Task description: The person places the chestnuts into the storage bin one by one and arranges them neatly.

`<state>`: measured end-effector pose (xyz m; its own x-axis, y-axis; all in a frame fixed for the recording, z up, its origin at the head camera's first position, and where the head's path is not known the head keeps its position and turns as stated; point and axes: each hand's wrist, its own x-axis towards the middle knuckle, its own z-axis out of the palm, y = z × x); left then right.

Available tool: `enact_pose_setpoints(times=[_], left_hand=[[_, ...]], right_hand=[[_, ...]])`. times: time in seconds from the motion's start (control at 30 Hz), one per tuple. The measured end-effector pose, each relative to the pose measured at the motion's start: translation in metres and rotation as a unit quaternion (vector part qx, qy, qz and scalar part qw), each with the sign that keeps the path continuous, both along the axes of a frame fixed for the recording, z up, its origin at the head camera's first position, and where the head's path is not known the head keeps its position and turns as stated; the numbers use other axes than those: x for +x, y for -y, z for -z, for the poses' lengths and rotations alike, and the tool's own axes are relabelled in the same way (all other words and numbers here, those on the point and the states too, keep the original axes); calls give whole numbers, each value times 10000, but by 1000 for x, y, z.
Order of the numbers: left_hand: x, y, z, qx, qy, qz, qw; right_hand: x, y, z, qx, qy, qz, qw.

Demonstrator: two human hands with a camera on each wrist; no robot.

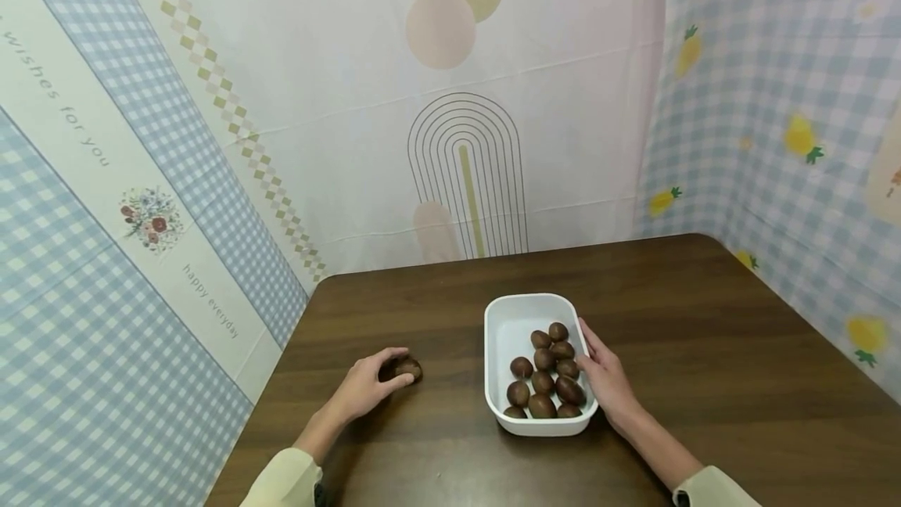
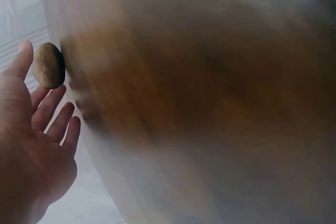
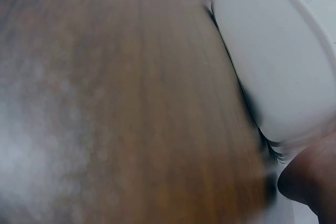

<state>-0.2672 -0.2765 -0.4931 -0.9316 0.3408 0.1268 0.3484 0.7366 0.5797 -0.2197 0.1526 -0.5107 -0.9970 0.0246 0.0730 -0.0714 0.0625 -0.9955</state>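
Observation:
My left hand [image 1: 366, 386] is low at the left of the table, its thumb and fingers curved round a single smooth, brown, egg-shaped piece [image 1: 409, 368]. In the left wrist view this piece [image 2: 49, 65] lies between the thumb and the fingertips, close against the table surface. A white rectangular container [image 1: 496, 350] stands on the table to the right of that hand. Several similar dark brown, rounded pieces [image 1: 543, 382] lie inside it, mostly toward its right and near side. My right hand [image 1: 608, 383] grips the container's right wall, thumb at the rim and fingers along the outside.
The dark brown wooden table [image 1: 394, 296] has rounded far corners. A white patterned cloth [image 1: 338, 124] hangs behind it, with blue checked cloths at both sides. The right wrist view shows mainly tabletop and the container's outer wall [image 3: 273, 56].

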Motion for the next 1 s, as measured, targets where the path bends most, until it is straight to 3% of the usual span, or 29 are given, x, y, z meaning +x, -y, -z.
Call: enact_pose_setpoints(times=[0.6, 0.83, 1.0], left_hand=[[0, 3, 3, -238, -282, 168, 9992], [0, 5, 2, -247, -387, 371, 9983], [-1, 4, -3, -229, -249, 583, 9977]], right_hand=[[0, 0, 0, -45, 1, 41, 10000], [0, -1, 0, -125, 23, 32, 9999], [-1, -1, 2, -100, 35, 21, 9999]])
